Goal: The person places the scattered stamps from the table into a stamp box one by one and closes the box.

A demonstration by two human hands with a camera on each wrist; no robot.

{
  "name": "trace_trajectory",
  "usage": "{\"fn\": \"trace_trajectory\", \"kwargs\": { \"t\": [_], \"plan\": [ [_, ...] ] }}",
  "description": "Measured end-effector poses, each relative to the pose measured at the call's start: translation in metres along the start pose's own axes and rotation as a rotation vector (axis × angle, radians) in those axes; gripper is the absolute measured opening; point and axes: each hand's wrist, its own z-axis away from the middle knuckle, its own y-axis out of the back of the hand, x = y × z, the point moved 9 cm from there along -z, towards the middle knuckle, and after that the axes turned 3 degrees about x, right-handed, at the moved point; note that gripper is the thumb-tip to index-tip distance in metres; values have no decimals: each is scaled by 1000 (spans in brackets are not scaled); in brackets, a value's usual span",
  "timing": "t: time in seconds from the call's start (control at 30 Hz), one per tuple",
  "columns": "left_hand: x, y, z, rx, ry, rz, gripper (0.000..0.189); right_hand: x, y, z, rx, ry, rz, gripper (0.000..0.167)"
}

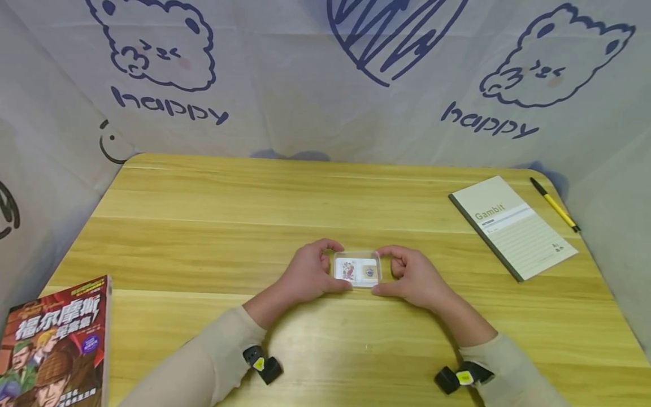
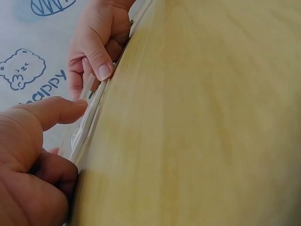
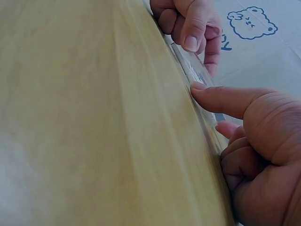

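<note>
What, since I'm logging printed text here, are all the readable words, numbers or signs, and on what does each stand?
"happy": twice on the wall cloth
"Gambit": on the notebook; finer print too small
"福尔摩斯": on the book; other lines too blurred
Clear case: markings too small to read
Yellow wrist labels: too small to read

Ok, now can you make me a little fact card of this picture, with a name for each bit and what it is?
Main thing: small clear case with two little pictures showing
Left hand: grips the case's left end, thumb at the near edge
Right hand: grips its right end the same way
Table: wood-patterned, yellowish
On the right: "Gambit" notebook, with a yellow-and-black pen beside it
On the left: red-covered book, partly out of view
Backdrop: white, with "happy" and animal drawings
</note>
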Motion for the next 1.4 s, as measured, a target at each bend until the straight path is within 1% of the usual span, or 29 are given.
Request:
{"fn": "trace_trajectory", "kwargs": {
  "t": [0.2,0.47,0.77,1.23,1.4],
  "plan": [
    [-1,-1,0,-14,3,-34,67,0,1,1,1,-4,-20,67],
    [-1,-2,1,-26,11,-75,68,-1,2,1,4,8,-19,63],
    [0,-2,1,-28,22,-80,68,0,2,1,12,6,-8,63],
    [-1,-3,1,-41,16,-98,70,0,1,1,14,-3,-16,59],
    [-3,-1,1,-50,22,-84,71,1,1,1,13,-10,-14,61]
  ]
}}
